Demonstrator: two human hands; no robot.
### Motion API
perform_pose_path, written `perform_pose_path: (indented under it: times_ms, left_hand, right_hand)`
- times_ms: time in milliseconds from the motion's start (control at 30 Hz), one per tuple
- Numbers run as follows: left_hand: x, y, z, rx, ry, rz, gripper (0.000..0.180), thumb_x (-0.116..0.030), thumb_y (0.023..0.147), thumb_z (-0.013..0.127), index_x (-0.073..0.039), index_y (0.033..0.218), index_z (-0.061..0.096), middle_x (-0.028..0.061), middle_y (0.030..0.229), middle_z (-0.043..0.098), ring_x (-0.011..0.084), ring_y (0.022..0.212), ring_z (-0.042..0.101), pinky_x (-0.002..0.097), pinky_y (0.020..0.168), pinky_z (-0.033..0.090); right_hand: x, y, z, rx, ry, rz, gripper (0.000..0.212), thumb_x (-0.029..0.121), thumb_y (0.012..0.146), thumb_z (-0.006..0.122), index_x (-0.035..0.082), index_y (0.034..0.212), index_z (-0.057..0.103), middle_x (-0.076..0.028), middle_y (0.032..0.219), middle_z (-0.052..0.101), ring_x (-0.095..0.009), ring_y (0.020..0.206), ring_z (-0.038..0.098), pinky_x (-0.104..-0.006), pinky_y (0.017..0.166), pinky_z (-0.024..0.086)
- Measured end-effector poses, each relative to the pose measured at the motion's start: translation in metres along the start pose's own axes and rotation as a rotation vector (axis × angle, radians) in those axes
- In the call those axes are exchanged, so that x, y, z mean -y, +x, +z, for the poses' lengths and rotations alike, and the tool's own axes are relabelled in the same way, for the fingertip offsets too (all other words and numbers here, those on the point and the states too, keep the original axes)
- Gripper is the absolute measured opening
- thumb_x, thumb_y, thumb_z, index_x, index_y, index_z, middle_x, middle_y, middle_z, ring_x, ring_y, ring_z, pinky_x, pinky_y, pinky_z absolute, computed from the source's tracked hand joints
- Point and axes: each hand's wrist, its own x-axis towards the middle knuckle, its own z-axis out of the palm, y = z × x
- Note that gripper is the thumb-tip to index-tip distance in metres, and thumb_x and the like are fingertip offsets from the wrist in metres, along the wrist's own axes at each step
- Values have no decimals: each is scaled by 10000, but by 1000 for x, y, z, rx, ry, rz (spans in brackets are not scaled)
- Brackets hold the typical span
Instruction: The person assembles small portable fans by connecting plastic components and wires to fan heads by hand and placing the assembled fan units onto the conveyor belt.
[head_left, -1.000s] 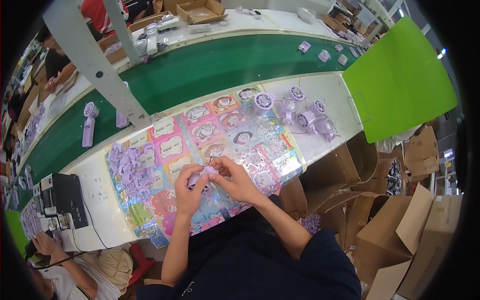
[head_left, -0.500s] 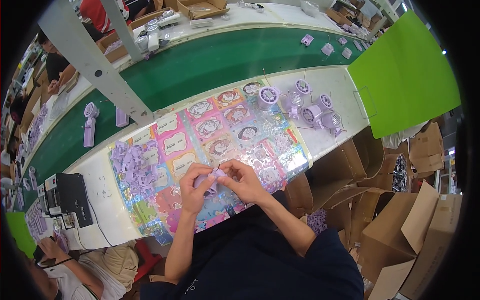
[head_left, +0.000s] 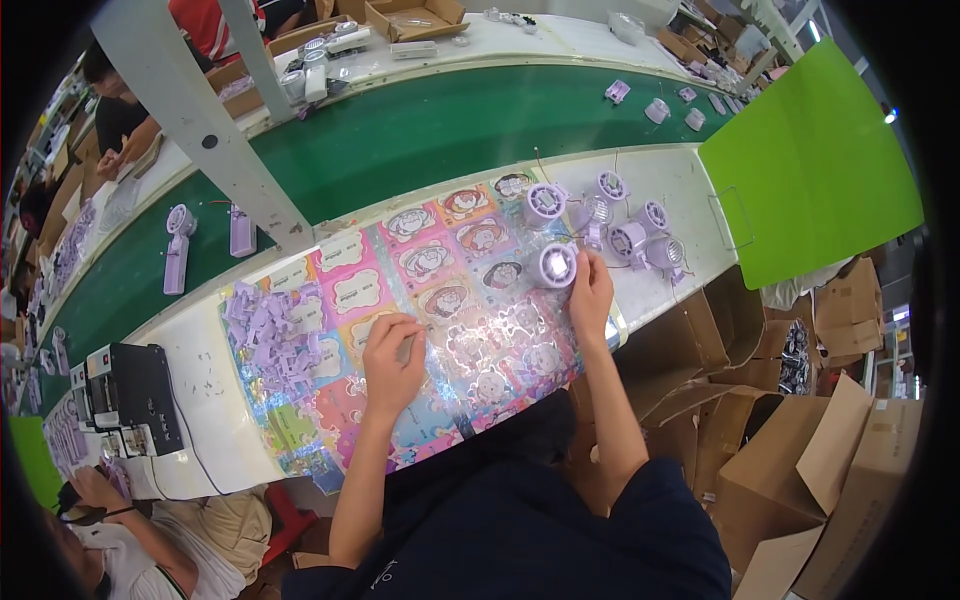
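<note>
Right hand [head_left: 590, 295] is reaching out across the sticker sheet [head_left: 440, 330], fingers closing on a round purple fan head [head_left: 556, 265] at its fingertips. Fan head is lying at the sheet's 1 o'clock corner, its circular face pointing up at the camera; no long axis is readable on this round part. Relative to the right hand, the fan head is sitting at 11 o'clock, touching the fingers.

Left hand [head_left: 392, 355] is resting palm-down near the sheet's middle, fingers curled; whether it is holding anything cannot be told. It is lying well apart from the fan head, at the fan head's 8 o'clock.

Surrounding items:
- A cluster of similar purple fan heads [head_left: 630, 225] is lying at 1 o'clock from the gripped one, with thin wires trailing between them.
- A heap of small purple parts [head_left: 265, 335] is covering the sheet's 9 o'clock edge.
- A green conveyor belt [head_left: 420, 140] is running along the bench's 12 o'clock side, carrying two purple handheld fans [head_left: 178, 245].
- A black device [head_left: 135, 390] is standing at 9 o'clock.
- Cardboard boxes [head_left: 830, 450] are crowding the 4 o'clock area.
</note>
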Motion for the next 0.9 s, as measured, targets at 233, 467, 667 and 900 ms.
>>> perform_pose_path:
  times_ms: [233,467,667,900]
  left_hand:
    - [-1,-2,-4,-4,25,5,74,2,842,696,19,913,687,121,996,644,278,935,642,351,831,506]
    - [-3,0,-3,3,32,19,71,-4,845,693,20,912,688,120,991,642,277,934,640,349,830,507]
    - [1,-1,-3,16,74,48,65,15,875,679,34,936,692,111,1006,645,227,916,652,310,812,528]
    - [0,-1,-4,17,71,48,65,16,878,677,34,939,691,110,1014,644,223,916,653,308,813,530]
  right_hand:
    - [-8,-11,8,-173,-118,-61,246,109,990,618,-31,1192,613,-62,925,676,-84,751,584,-240,659,477]
    - [-9,-10,5,-169,-216,-114,235,47,930,655,-22,1151,617,-45,856,596,-85,659,529,-241,611,464]
    - [-13,-9,6,-175,-217,-128,247,-2,898,663,-21,1140,616,-48,892,570,-78,641,503,-234,598,451]
    - [-11,-9,6,-165,-224,-111,251,0,895,670,-16,1140,617,-38,868,561,-74,634,492,-231,598,446]
